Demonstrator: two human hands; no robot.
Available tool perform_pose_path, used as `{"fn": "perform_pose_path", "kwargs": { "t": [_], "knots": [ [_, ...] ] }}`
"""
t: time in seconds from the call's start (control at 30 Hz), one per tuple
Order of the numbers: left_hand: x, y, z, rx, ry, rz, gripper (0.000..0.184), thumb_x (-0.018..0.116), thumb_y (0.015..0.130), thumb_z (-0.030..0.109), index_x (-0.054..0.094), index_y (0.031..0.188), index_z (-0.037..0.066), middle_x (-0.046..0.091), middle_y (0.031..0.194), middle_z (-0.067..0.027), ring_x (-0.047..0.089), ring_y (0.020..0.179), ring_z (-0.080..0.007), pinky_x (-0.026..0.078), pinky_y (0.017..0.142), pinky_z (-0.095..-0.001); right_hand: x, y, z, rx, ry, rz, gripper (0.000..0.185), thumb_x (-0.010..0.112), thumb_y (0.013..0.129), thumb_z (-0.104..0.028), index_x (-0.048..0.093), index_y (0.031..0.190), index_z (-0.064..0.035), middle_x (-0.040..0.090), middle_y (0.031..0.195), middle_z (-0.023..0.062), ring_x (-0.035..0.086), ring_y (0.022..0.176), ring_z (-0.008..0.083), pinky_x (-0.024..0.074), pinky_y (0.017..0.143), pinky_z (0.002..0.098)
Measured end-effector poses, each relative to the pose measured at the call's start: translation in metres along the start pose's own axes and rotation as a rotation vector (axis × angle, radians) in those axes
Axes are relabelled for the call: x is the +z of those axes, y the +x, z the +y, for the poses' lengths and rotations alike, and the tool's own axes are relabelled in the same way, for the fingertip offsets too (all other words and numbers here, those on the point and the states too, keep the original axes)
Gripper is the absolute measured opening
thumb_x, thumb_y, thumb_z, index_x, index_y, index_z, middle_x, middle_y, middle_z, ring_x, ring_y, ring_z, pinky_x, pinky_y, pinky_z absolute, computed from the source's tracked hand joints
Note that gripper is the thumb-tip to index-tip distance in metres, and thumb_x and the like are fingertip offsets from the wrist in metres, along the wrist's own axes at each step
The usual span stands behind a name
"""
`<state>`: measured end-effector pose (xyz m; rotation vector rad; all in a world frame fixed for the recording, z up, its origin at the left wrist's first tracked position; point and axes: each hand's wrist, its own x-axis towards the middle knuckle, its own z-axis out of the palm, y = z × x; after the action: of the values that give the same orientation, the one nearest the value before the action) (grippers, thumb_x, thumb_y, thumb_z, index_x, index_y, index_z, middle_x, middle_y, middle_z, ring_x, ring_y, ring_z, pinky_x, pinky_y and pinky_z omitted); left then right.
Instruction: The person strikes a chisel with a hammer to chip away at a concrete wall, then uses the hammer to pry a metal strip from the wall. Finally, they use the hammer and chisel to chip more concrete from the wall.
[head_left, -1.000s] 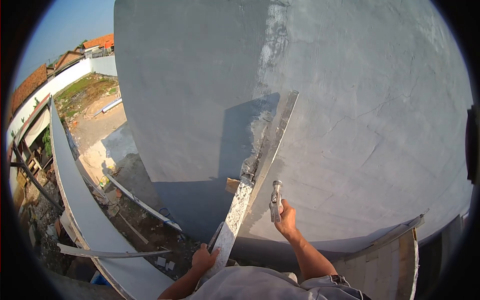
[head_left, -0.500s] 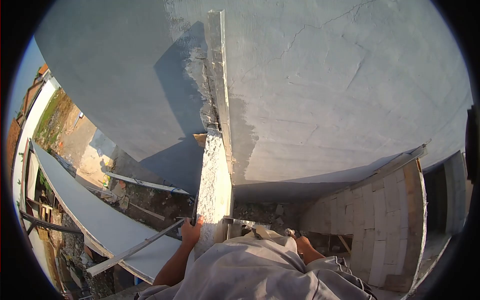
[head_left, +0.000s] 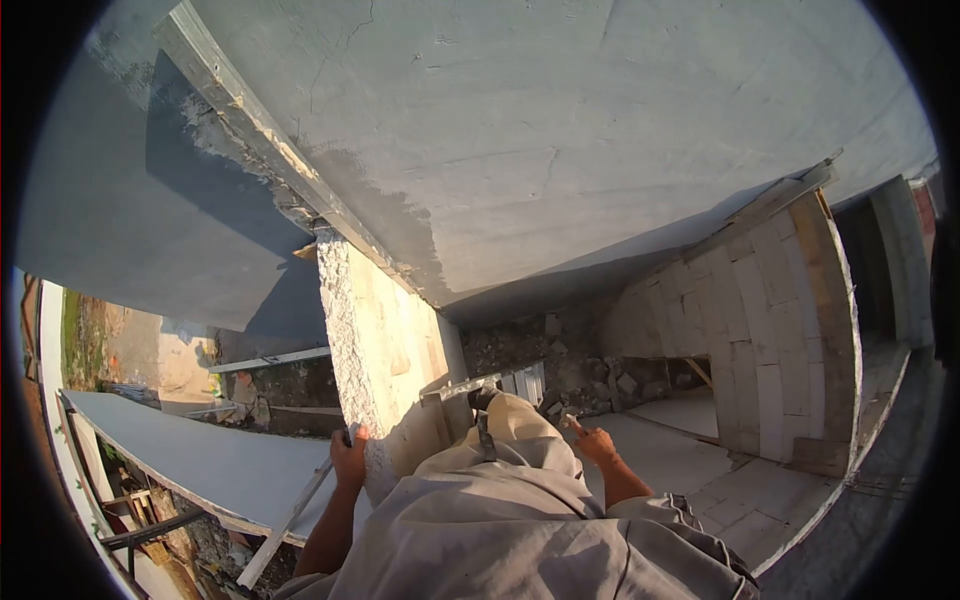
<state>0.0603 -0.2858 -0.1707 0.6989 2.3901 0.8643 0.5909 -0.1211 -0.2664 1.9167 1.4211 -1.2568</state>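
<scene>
Grey plastered wall fills most of the upper background, part in dull light and part in deep shadow. Nearest is the creased shirt of the person at work. To its left, the left hand is bent narrow at the near end of the block wall, fingers at its left edge; something dark shows by them, too small to name. On the shirt's other side, the right hand is curled in, a small pale tip showing at its fingers; I cannot tell what it holds. Past the left arm, a thin wooden strip slants across the right end of the white slab. Rough and white along its top, the block wall runs from the shirt's left side up to the grey one, its right face sunlit. Rubble lies below, to its right, before a blockwork partition. Beyond its far end, a long batten lies along the plaster beside a chipped seam. Farther left stands a white boundary wall.
</scene>
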Motion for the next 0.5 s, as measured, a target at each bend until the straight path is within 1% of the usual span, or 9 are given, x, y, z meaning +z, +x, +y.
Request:
{"fn": "perform_pose_path", "kwargs": {
  "t": [0.03,0.13,0.17,0.23,0.3,0.37,0.4,0.43,0.5],
  "knots": [
    [0.001,0.002,0.0,0.0,-0.002,-0.012,0.046,0.075,0.09,0.036,0.056,0.093,-0.005,0.054,0.08,-0.0121,0.048,0.075,-0.0258,0.042,0.071,-0.0407,-0.002,0.0,0.003,0.034,-0.059,0.025,0.062,0.075,0.084,-0.047,0.065,0.129,-0.0047,0.067,0.128,0.0185,0.062,0.123,0.0362,0.0505,0.102,0.0444],
    [0.001,0.005,-0.014,0.025,-0.043,-0.008,0.041,0.071,0.093,0.033,0.057,0.095,-0.005,0.054,0.082,-0.0118,0.047,0.076,-0.0241,0.042,0.071,-0.04,-0.01,0.008,0.005,0.231,-0.059,-0.034,0.057,0.07,0.09,-0.042,0.059,0.141,-0.0194,0.066,0.13,0.0149,0.063,0.123,0.036,0.0519,0.1,0.0467],
    [0.004,0.007,-0.02,0.071,-0.087,0.003,0.038,0.068,0.096,0.031,0.057,0.096,-0.005,0.053,0.082,-0.0099,0.045,0.076,-0.0213,0.041,0.07,-0.0381,-0.014,0.003,0.006,0.147,-0.095,-0.003,0.048,0.069,0.09,-0.039,0.064,0.132,-0.0149,0.068,0.124,0.0175,0.066,0.117,0.0369,0.0539,0.095,0.0464],
    [0.002,0.01,-0.02,0.035,-0.103,-0.034,0.036,0.066,0.097,0.03,0.056,0.095,-0.005,0.052,0.082,-0.0084,0.045,0.077,-0.0197,0.041,0.07,-0.0369,-0.024,-0.024,0.004,-0.005,-0.173,0.064,0.037,0.066,0.09,-0.033,0.073,0.114,-0.006,0.072,0.112,0.0225,0.071,0.105,0.0386,0.058,0.085,0.0459],
    [0.001,0.006,-0.014,0.006,-0.082,-0.064,0.035,0.065,0.098,0.029,0.056,0.093,-0.004,0.051,0.081,-0.0069,0.044,0.077,-0.0185,0.041,0.07,-0.036,-0.021,-0.032,0.011,0.107,-0.073,0.053,0.035,0.061,0.09,-0.028,0.074,0.113,-0.0064,0.073,0.108,0.022,0.073,0.1,0.0369,0.0594,0.08,0.0449],
    [-0.003,0.004,-0.002,-0.003,-0.024,-0.063,0.035,0.064,0.099,0.029,0.054,0.091,-0.003,0.05,0.081,-0.0054,0.043,0.077,-0.0176,0.04,0.07,-0.0355,-0.013,-0.023,0.02,0.077,-0.104,0.042,0.035,0.057,0.088,-0.023,0.074,0.112,-0.0042,0.074,0.103,0.0207,0.075,0.093,0.0338,0.0602,0.074,0.0433],
    [-0.002,0.003,-0.001,0.004,-0.051,-0.059,0.035,0.064,0.099,0.029,0.054,0.089,-0.003,0.049,0.08,-0.0054,0.043,0.077,-0.0177,0.04,0.069,-0.0357,-0.012,-0.023,0.021,0.061,-0.119,0.036,0.035,0.055,0.087,-0.021,0.074,0.112,-0.0031,0.074,0.101,0.0201,0.076,0.09,0.0323,0.0606,0.071,0.0424],
    [0.0,0.004,0.0,0.015,-0.083,-0.049,0.035,0.064,0.099,0.029,0.053,0.088,-0.003,0.048,0.079,-0.0053,0.043,0.076,-0.0178,0.04,0.069,-0.0359,-0.012,-0.023,0.021,0.054,-0.094,0.03,0.035,0.055,0.087,-0.02,0.073,0.111,-0.0019,0.074,0.1,0.0205,0.076,0.09,0.0324,0.0605,0.071,0.0423],
    [0.001,0.002,0.003,0.043,-0.096,-0.015,0.036,0.064,0.098,0.029,0.052,0.086,-0.003,0.047,0.078,-0.0053,0.042,0.075,-0.0182,0.04,0.068,-0.0363,-0.009,-0.017,0.015,0.101,-0.095,-0.075,0.036,0.053,0.089,-0.018,0.062,0.124,-0.0169,0.071,0.11,0.0185,0.073,0.099,0.0325,0.0586,0.079,0.0435]
  ]
}}
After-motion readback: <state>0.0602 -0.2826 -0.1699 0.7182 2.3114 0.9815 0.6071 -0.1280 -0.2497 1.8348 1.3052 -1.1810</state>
